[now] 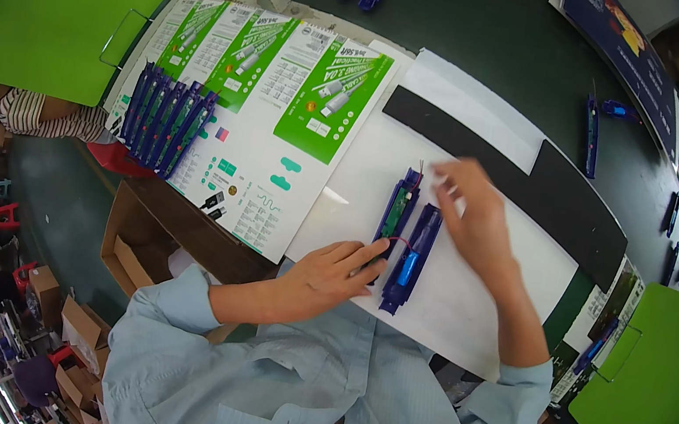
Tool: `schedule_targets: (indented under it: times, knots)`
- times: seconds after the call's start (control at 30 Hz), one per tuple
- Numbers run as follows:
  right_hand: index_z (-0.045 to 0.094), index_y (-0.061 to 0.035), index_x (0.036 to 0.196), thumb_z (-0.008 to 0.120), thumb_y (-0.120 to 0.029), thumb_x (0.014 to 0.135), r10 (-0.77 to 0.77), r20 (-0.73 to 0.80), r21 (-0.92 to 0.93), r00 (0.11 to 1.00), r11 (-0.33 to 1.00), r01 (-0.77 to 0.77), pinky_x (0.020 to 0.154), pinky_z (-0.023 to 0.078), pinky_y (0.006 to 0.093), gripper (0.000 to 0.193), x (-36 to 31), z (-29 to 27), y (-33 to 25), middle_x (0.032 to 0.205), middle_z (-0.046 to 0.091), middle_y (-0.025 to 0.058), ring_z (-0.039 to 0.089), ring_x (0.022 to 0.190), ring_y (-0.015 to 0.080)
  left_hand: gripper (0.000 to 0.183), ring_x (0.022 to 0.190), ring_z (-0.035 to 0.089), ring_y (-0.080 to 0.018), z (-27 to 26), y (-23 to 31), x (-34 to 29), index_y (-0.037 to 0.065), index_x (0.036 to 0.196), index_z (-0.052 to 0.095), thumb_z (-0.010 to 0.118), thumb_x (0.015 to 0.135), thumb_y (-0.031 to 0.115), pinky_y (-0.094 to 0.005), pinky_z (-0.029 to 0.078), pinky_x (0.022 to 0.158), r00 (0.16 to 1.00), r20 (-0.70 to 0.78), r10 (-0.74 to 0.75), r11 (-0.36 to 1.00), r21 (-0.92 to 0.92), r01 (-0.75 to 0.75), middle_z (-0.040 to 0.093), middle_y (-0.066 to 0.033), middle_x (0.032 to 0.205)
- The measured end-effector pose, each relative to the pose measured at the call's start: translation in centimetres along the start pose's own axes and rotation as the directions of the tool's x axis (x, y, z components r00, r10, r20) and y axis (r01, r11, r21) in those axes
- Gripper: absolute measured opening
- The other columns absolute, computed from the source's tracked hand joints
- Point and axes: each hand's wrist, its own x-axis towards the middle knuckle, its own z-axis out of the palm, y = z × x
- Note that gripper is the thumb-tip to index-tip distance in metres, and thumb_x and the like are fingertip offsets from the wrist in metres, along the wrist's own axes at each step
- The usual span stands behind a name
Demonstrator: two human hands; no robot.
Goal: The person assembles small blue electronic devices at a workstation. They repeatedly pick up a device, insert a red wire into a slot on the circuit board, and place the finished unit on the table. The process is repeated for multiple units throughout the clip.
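The lower end of a blue casing half with a green board (399, 208) is being touched by the left hand (328, 274), fingers slightly spread; whether it is being gripped cannot be told. The right hand (471, 213) is being held near its top, empty, blurred fingers parted and loosely curled. A second casing half (426, 226) is being supported alongside on the white sheet (475, 309).

The left hand (332, 269) lies back upward near the bench's (452, 314) near edge, fingers extended and slightly bent. The right hand (469, 208), blurred, is farther in, fingers bent, its forearm (520, 321) slanting across that edge.
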Motion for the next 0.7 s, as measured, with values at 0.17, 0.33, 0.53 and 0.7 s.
schedule_targets:
  times: [0.17, 0.33, 0.53, 0.7]
  knots:
    - [0.073, -0.0025, 0.117, 0.070, -0.010, 0.098, 0.069, -0.107, -0.181, 0.992, 0.980, -0.088, 0.087, 0.058, 0.0398, 0.020, 8.6, -2.6, 5.6, 0.110, 0.072, 0.0156, 0.073, 0.095, 0.0310, 0.030, 0.108, 0.069, -0.0309, -5.3, -2.6, 6.7, 0.005, 0.121, 0.071, 0.076, 0.092, 0.010, -0.0417, 0.053, 0.088, 0.978, -0.198, 0.060, 0.992, 0.123, -0.036, 0.072, -0.0124, 0.126]
    - [0.076, -0.0029, 0.114, 0.068, -0.012, 0.098, 0.256, -0.087, -0.293, 0.963, 0.917, -0.270, 0.091, 0.056, 0.0401, 0.020, 7.6, -11.4, 9.3, 0.111, 0.075, 0.0158, 0.072, 0.101, 0.0291, 0.029, 0.119, 0.063, -0.0291, -3.5, -6.4, 17.6, 0.007, 0.120, 0.073, 0.076, 0.093, 0.016, -0.0432, 0.048, 0.100, 0.985, -0.049, 0.167, 0.986, 0.024, -0.166, 0.070, -0.0075, 0.127]
    - [0.073, -0.0032, 0.121, 0.083, -0.015, 0.088, 0.424, 0.169, -0.391, 0.890, 0.857, -0.334, 0.092, 0.053, 0.0363, 0.036, 2.3, -13.0, 10.5, 0.112, 0.062, 0.0131, 0.064, 0.101, 0.0244, 0.047, 0.129, 0.056, -0.0260, 4.4, -8.3, 24.8, 0.015, 0.133, 0.072, 0.082, 0.090, 0.033, -0.0465, 0.044, 0.106, 0.961, -0.063, 0.269, 0.962, 0.060, -0.266, 0.063, -0.0036, 0.138]
    - [0.070, -0.0051, 0.107, 0.091, -0.022, 0.078, 0.515, 0.218, -0.490, 0.829, 0.792, -0.363, 0.091, 0.052, 0.0406, 0.039, 2.4, -12.2, 11.1, 0.107, 0.059, 0.0120, 0.062, 0.103, 0.0289, 0.050, 0.129, 0.055, -0.0235, 4.6, -7.5, 24.3, 0.026, 0.137, 0.072, 0.081, 0.090, 0.037, -0.0464, 0.043, 0.105, 0.989, 0.004, 0.145, 0.986, 0.079, -0.145, 0.063, -0.0009, 0.137]
